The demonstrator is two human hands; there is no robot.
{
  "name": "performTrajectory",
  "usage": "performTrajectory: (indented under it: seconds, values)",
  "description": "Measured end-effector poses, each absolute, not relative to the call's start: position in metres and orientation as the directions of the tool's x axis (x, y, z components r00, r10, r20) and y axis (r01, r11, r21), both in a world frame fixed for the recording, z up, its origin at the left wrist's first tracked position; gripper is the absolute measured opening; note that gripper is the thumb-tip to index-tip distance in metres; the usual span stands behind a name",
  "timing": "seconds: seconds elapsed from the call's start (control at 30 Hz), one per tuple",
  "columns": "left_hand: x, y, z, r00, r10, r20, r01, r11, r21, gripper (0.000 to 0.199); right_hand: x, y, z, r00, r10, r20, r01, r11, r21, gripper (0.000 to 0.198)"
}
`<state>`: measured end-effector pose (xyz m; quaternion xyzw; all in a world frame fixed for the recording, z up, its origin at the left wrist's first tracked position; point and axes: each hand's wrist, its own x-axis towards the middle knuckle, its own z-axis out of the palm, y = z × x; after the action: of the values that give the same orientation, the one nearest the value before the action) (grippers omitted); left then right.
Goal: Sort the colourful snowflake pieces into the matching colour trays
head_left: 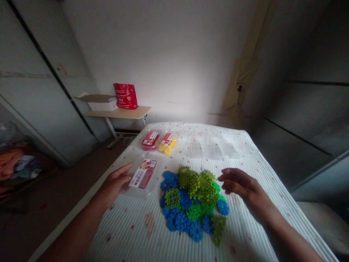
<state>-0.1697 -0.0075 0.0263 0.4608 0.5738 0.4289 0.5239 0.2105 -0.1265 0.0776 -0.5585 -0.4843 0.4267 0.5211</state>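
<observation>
Your left hand [113,184]: fingers closed on a clear labelled box [144,173], seemingly empty, ten o'clock from the plastic pile [195,210].
Your right hand [247,186]: fingers half-curled, holding nothing, at two. A careless sweep could scatter edge pieces [223,207].
Eleven o'clock: red-filled box [150,140], yellow-filled box [167,143].
One o'clock: clear trays [195,149].

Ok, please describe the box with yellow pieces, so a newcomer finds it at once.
On the white cloth, look beyond the pile of blue and green pieces, toward the far left. There sits a clear, labelled box with red contents; to its right is the box with yellow pieces. Its bright yellow contents set it apart from that neighbour.
</observation>
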Motion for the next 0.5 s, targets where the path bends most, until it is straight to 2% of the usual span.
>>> performTrajectory:
  seconds: [0.17, 0.23, 0.3, 0.4, 0.43, 0.5]
  values:
    - [-0.204, 0.004, -0.001, -0.117, 0.969, -0.218, 0.201, 0.238, 0.950, 0.083, 0.191, -0.070, 0.075, 0.002, 0.982, 0.189, 0.298, 0.179, -0.937, 0.027]
    - [-0.208, 0.005, -0.006, -0.119, 0.971, -0.210, 0.309, 0.237, 0.921, 0.078, 0.175, -0.043, 0.073, -0.087, 0.960, 0.265, 0.420, 0.276, -0.864, 0.020]
    - [-0.209, 0.006, -0.007, -0.135, 0.971, -0.195, 0.467, 0.236, 0.852, 0.072, 0.155, -0.022, 0.074, -0.167, 0.938, 0.304, 0.474, 0.347, -0.810, 0.015]
    - [-0.208, 0.009, -0.005, -0.165, 0.975, -0.145, 0.718, 0.220, 0.660, 0.064, 0.126, -0.021, 0.082, -0.338, 0.900, 0.276, 0.336, 0.389, -0.858, 0.018]
    - [-0.207, 0.009, -0.005, -0.172, 0.977, -0.127, 0.782, 0.213, 0.586, 0.061, 0.118, -0.030, 0.086, -0.438, 0.862, 0.253, 0.239, 0.384, -0.892, 0.022]
    - [-0.206, 0.010, -0.005, -0.189, 0.977, -0.096, 0.863, 0.212, 0.458, 0.057, 0.110, -0.059, 0.092, -0.661, 0.716, 0.225, 0.076, 0.362, -0.929, 0.028]
